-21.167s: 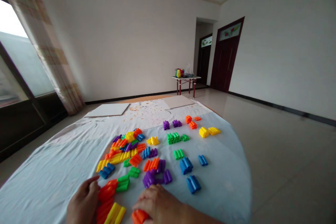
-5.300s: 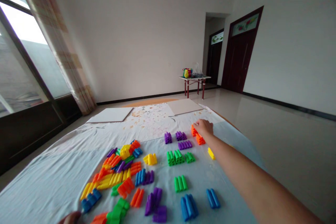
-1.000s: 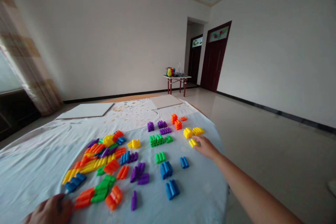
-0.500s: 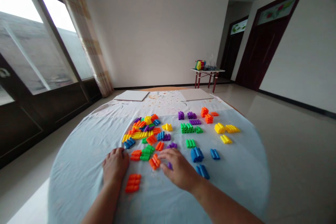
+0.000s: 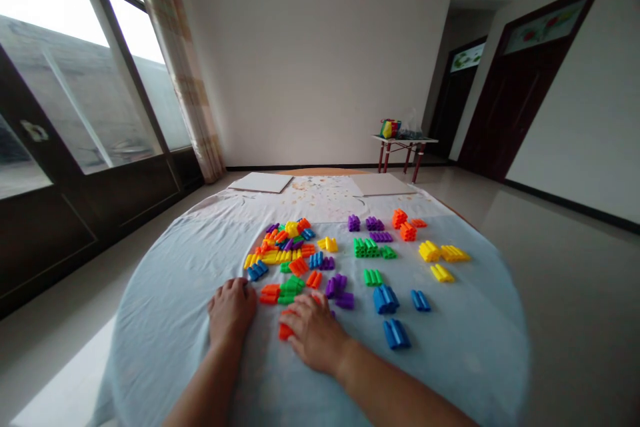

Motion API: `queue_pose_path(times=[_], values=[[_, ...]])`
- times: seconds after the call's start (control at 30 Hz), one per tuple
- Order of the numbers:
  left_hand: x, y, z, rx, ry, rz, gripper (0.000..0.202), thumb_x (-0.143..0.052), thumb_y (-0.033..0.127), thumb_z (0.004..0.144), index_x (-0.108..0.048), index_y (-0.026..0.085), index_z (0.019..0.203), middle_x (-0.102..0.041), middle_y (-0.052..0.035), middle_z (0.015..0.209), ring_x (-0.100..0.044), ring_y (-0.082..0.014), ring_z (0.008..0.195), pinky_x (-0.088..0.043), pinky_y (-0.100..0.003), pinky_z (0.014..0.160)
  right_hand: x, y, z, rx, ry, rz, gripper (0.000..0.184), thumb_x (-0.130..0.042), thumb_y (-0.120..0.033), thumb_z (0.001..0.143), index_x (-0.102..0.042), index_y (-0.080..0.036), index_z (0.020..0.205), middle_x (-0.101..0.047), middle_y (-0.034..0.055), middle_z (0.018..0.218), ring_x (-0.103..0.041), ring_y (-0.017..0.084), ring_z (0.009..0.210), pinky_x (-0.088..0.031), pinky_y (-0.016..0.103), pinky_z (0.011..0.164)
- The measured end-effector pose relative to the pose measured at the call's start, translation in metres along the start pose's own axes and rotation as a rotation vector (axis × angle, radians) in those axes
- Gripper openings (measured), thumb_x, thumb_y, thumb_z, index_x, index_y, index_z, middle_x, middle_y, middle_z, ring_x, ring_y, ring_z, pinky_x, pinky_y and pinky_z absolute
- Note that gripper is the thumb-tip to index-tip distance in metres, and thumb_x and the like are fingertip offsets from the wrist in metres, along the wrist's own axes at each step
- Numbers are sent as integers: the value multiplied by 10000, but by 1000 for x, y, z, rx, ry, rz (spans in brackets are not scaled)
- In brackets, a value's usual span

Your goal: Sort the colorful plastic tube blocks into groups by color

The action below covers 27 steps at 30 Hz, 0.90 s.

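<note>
My left hand [image 5: 231, 310] lies palm down on the pale blue cloth [image 5: 165, 320], fingers flat, just left of an orange and green block pair [image 5: 278, 292]. My right hand [image 5: 313, 335] is curled over an orange block [image 5: 285, 331], which is mostly hidden under its fingers. A mixed pile of coloured blocks [image 5: 285, 247] lies beyond both hands. To the right, blocks sit in groups by colour: purple [image 5: 369, 224], orange [image 5: 404, 227], green [image 5: 370, 249], yellow [image 5: 443, 255] and blue [image 5: 395, 310].
The round table's edge falls away to the tiled floor on the right. Two white boards [image 5: 260, 181] [image 5: 383, 183] lie at the far side of the cloth. A small red-legged table [image 5: 403, 141] with bags stands by the dark doors [image 5: 520, 80]. Large windows fill the left.
My right hand came back from the yellow group on the right to the near middle and now covers an orange block. My left hand shifted slightly. The view turned left.
</note>
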State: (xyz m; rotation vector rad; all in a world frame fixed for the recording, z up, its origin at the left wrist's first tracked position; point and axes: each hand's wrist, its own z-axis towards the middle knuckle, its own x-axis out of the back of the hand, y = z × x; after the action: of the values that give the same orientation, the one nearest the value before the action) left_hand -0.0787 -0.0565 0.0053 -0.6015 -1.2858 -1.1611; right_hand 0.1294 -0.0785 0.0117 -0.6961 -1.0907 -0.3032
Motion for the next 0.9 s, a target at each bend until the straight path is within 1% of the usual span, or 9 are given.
queue_pose_path(times=[0.13, 0.27, 0.37, 0.47, 0.63, 0.7, 0.77, 0.83, 0.9], values=[[2, 2, 0, 10, -16, -17, 404, -307, 304, 840, -593, 169, 1090, -595, -116, 1156, -495, -279, 1079, -347, -403, 900, 11, 26, -11, -117, 109, -8, 356, -559, -220, 824, -569, -249, 1179, -538, 68, 1271, -381, 239, 1225, -201, 494, 1054], [1, 0, 0, 17, -22, -25, 399, -312, 316, 843, -597, 178, 1086, -595, -111, 1164, -494, -276, 1082, -341, -405, 911, 10, 32, -15, -152, 193, 17, 417, -589, -258, 806, -549, -248, 1221, -555, 72, 1258, -371, 265, 1227, -175, 517, 1059], [0, -1, 0, 16, -25, -25, 405, -304, 314, 846, -596, 180, 1093, -596, -109, 1167, -496, -274, 1086, -340, -405, 916, 7, 28, -15, -149, 184, 24, 399, -586, -268, 813, -549, -256, 1210, -576, 62, 1233, -364, 275, 1234, -115, 549, 1067], [0, -3, 1, 5, -34, -25, 417, -295, 324, 851, -590, 176, 1106, -595, -108, 1173, -495, -277, 1091, -345, -406, 913, 7, 25, -16, -143, 159, 35, 390, -572, -239, 820, -542, -266, 1208, -591, 33, 1216, -360, 258, 1234, -79, 538, 1076], [-1, -4, 3, -1, -50, -14, 430, -288, 326, 851, -584, 165, 1118, -586, -117, 1185, -492, -288, 1099, -356, -416, 903, 14, 27, -22, -5, 118, 129, 462, -552, -157, 786, -530, -305, 1223, -602, -15, 1206, -356, 235, 1235, -60, 529, 1081], [-1, -4, 3, 0, -52, -7, 428, -293, 327, 848, -586, 167, 1117, -583, -118, 1189, -496, -283, 1096, -359, -410, 903, 17, 27, -23, 10, 156, 136, 482, -513, -107, 773, -540, -278, 1223, -573, 13, 1244, -375, 232, 1219, -124, 509, 1076], [-1, -3, 2, 6, -51, 0, 427, -298, 333, 847, -586, 169, 1116, -583, -117, 1190, -498, -277, 1095, -360, -403, 906, 21, 27, -23, -34, 232, 139, 458, -507, -96, 764, -566, -232, 1197, -571, 53, 1219, -426, 232, 1153, -237, 465, 1043], [0, -2, 1, 10, -53, 4, 425, -304, 335, 845, -585, 172, 1118, -583, -112, 1194, -498, -272, 1097, -359, -395, 910, 22, 24, -23, -102, 293, 143, 374, -542, -147, 775, -603, -198, 1140, -600, 76, 1112, -477, 233, 1060, -333, 426, 982], [1, -2, 1, 8, -56, 7, 429, -300, 332, 842, -582, 171, 1123, -581, -110, 1200, -495, -275, 1103, -359, -397, 913, 20, 21, -22, -152, 298, 138, 306, -598, -257, 784, -627, -187, 1081, -607, 81, 1025, -504, 236, 994, -387, 403, 929]])
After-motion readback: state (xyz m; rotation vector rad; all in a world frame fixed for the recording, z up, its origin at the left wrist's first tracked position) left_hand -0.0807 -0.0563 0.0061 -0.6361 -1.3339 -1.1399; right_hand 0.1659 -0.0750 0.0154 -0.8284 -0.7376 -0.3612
